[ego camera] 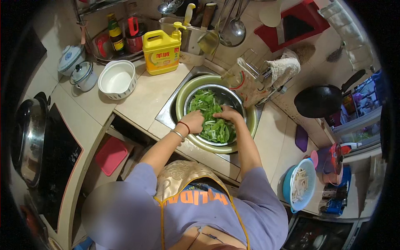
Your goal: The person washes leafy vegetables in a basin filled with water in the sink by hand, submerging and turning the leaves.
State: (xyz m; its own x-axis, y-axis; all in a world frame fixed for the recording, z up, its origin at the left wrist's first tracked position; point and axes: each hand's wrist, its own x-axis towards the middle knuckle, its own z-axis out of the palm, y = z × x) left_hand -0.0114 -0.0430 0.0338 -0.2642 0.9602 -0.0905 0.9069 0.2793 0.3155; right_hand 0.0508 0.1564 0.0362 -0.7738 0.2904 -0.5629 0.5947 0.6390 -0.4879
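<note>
Chopped leafy greens (215,128) fill a stainless steel bowl (230,93), with pale stem pieces among them. The bowl sits inside a larger yellow-green basin (252,125), which rests over the steel sink (165,117). My left hand (193,122) is curled around greens at the bowl's left side, its fingertips hidden. From the right, my right hand (229,113) cups more greens, thumb visible and other fingers partly sunk among the leaves. A red cord and a silver bangle circle my left wrist.
Left of the sink stand a yellow dish-soap jug (162,53), a white pot (114,93) and a small lidded pot (83,76). A dish rack (259,73) overhangs the basin's back right. At right is a blue colander (287,184) holding pale strips. A black pan (318,100) hangs above.
</note>
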